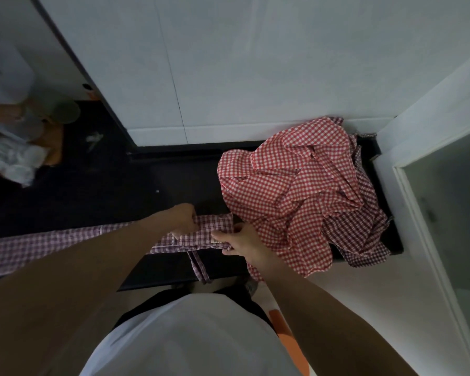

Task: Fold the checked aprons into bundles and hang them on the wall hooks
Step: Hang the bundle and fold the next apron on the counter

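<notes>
Observed: a purple checked apron (201, 234), folded into a long narrow strip, lies across the black counter (106, 185). Its long axis runs left to right in front of the person, the left portion trailing off toward the left edge of view under the left forearm.

Left hand (183, 217): fingers curled on the strip's far edge, holding cloth. Right hand (238, 238): fingers and thumb pinch the strip's right end, just left of the red checked apron pile (288, 196). The two hands sit close together, both at the right end of the strip; the bulk of the cloth lies to the left of both grips.

A tie strap (200, 264) hangs from the strip below the hands, over the counter's near edge.

The red pile stands at the counter's right end, against the white wall (255, 63); darker checked cloth shows beneath its right side. No wall hooks are visible.

Assessment: folding or rolling of the strip appears to be in hand, starting from the right end. Any roll would travel leftward along the long axis. The right hand is nearer the free end and is best placed to turn it; the left is placed to steady the strip. The loose strap may snag or get rolled in.
</notes>
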Demonstrator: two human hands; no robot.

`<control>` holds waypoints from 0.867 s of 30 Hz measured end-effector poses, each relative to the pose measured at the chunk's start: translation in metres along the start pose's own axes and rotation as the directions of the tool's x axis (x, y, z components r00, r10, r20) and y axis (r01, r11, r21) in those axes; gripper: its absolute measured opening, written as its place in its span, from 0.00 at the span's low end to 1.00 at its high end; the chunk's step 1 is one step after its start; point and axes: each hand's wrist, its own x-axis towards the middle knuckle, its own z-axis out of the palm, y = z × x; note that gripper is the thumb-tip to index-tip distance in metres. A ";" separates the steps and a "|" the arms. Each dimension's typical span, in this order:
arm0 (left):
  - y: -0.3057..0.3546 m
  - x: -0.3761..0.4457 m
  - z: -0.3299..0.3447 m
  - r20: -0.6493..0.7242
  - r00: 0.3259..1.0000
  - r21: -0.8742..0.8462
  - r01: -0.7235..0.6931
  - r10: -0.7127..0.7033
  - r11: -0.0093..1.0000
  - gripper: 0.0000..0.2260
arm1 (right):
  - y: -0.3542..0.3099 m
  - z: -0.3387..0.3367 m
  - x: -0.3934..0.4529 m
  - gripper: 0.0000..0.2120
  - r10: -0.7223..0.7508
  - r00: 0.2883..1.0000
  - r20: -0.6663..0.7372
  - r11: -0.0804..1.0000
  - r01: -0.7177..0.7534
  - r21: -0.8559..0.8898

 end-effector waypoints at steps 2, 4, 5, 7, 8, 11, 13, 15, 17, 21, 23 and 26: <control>-0.003 0.000 -0.001 0.040 0.998 -0.069 0.042 -0.039 0.997 0.17 | 0.001 0.001 0.000 0.29 -0.001 1.000 -0.005 1.000 0.001 -0.016; -0.004 -0.003 -0.001 0.072 0.993 -0.109 0.106 -0.098 0.988 0.16 | 0.003 0.003 0.001 0.28 -0.012 1.000 -0.023 0.998 0.011 -0.056; -0.005 -0.004 -0.001 0.077 0.988 -0.116 0.143 -0.135 0.983 0.16 | 0.004 0.005 0.001 0.29 -0.023 0.999 -0.038 0.997 0.021 -0.070; -0.006 -0.006 -0.001 0.065 0.982 -0.083 0.185 -0.180 0.979 0.16 | 0.004 0.010 0.000 0.33 -0.038 0.996 -0.076 0.991 0.028 -0.130; -0.005 -0.009 -0.002 0.058 0.981 -0.060 0.187 -0.184 0.980 0.15 | 0.004 0.011 0.000 0.34 -0.044 0.994 -0.095 0.987 0.028 -0.161; -0.010 -0.008 -0.001 0.027 0.982 -0.033 0.188 -0.187 0.982 0.10 | 0.002 0.016 0.000 0.34 -0.073 0.992 -0.107 0.980 0.051 -0.193; -0.014 -0.011 -0.002 0.023 0.980 -0.038 0.198 -0.198 0.979 0.09 | -0.001 0.017 -0.001 0.32 -0.079 0.993 -0.083 0.984 0.065 -0.167; -0.020 -0.013 -0.002 0.032 0.978 -0.069 0.208 -0.207 0.976 0.08 | -0.003 0.018 -0.002 0.29 -0.074 0.997 -0.031 0.988 0.070 -0.135; -0.024 -0.016 0.000 0.021 0.978 -0.117 0.207 -0.206 0.971 0.09 | -0.005 0.021 -0.004 0.27 -0.073 0.997 0.003 0.989 0.073 -0.130; -0.021 -0.017 0.007 -0.047 0.977 -0.139 0.201 -0.209 0.970 0.12 | -0.011 0.022 -0.008 0.22 -0.079 0.997 0.028 0.992 0.081 -0.099; -0.014 -0.016 0.011 -0.078 0.980 -0.132 0.174 -0.185 0.976 0.12 | -0.015 0.018 -0.012 0.18 -0.092 0.996 0.006 0.992 0.092 -0.092; -0.002 -0.012 0.015 -0.107 0.983 -0.163 0.129 -0.148 0.978 0.12 | -0.021 0.003 -0.015 0.19 -0.099 0.994 -0.049 0.992 0.095 -0.083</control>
